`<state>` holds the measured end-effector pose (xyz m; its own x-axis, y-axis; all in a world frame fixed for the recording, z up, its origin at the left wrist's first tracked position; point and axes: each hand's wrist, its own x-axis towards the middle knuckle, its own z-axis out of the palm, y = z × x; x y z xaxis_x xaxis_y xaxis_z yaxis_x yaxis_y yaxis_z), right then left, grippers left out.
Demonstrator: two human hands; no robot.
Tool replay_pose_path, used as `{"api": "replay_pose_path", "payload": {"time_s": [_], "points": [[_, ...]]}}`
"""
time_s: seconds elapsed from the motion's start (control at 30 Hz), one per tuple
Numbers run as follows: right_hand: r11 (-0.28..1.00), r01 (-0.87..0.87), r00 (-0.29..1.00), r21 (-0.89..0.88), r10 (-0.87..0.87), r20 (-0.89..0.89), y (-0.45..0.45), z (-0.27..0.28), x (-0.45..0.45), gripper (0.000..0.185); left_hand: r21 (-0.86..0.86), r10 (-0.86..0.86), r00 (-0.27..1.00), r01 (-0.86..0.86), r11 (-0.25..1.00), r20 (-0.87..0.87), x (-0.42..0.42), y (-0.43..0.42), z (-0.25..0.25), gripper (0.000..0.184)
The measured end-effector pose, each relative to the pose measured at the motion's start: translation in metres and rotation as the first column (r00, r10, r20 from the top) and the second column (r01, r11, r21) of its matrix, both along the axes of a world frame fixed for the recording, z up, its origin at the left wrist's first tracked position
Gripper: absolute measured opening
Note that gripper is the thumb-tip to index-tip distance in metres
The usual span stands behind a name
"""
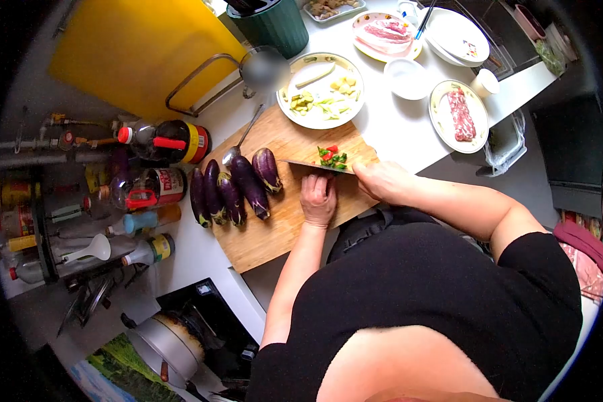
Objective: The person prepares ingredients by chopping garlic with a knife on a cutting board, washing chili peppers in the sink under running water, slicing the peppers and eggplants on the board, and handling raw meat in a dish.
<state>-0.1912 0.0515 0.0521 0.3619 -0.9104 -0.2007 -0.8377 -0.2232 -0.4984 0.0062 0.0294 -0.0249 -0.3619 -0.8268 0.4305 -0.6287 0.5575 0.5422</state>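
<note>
My right hand [376, 182] is closed round the handle of a kitchen knife [306, 164], whose blade points left across the wooden cutting board [268, 244]. My left hand [318, 201] rests on the board just on my side of the blade, fingers curled and pressed down. Whatever lies under those fingers is mostly hidden. Against the far side of the blade is a small heap of chopped red and green peppers [332, 157]. Several purple eggplants [249, 187] lie side by side on the board's left part, with a metal spoon [233, 156] just beyond them.
Beyond the board stands a plate [320, 122] of cut pale and green pieces. Farther right are a plate of sliced meat [386, 37], a white bowl [407, 78] and a plate with a meat piece [461, 115]. Bottles [171, 141] line the left; a pot [166, 345] sits lower left.
</note>
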Motion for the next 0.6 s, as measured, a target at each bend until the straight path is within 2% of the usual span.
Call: {"api": "replay_pose_path", "payload": {"time_s": [0.07,0.13,0.2,0.33,0.4,0.47,0.53,0.6], "points": [[0.999,0.015,0.999,-0.039,-0.013,0.032,-0.001,-0.009,0.000,0.018,0.008,0.008,0.999,-0.008,1.000,0.039,-0.002,0.001,0.003,0.013],[0.996,0.028,0.998,-0.082,-0.023,0.064,-0.005,-0.016,-0.003,0.017,-0.050,-0.008,0.999,0.005,0.999,-0.050,-0.006,-0.002,0.007,0.015],[0.985,0.086,0.987,-0.150,-0.064,0.148,-0.007,-0.023,-0.009,0.019,-0.074,-0.020,0.998,0.016,0.997,-0.053,-0.005,0.000,0.004,0.019],[0.991,0.043,0.994,-0.129,-0.030,0.104,0.007,-0.001,-0.014,0.017,-0.034,-0.026,0.999,0.025,0.999,-0.028,0.000,0.004,0.006,0.023],[0.989,-0.009,0.997,-0.145,0.020,0.075,0.016,0.013,-0.021,0.016,-0.096,0.032,0.999,-0.030,0.995,0.017,0.000,0.006,0.009,0.024],[0.991,-0.066,0.997,-0.114,0.071,0.037,0.027,0.028,-0.024,0.016,-0.080,0.031,1.000,-0.031,0.996,-0.003,0.002,0.005,0.004,0.027],[0.992,-0.062,0.998,-0.110,0.062,-0.002,0.035,0.038,-0.024,0.016,-0.064,-0.033,0.997,0.028,0.998,-0.073,0.003,0.002,-0.005,0.026],[0.999,-0.036,0.999,-0.020,0.035,-0.037,0.040,0.045,-0.024,0.016,-0.071,-0.021,0.997,0.016,0.997,-0.074,0.002,0.003,-0.007,0.024]]}}
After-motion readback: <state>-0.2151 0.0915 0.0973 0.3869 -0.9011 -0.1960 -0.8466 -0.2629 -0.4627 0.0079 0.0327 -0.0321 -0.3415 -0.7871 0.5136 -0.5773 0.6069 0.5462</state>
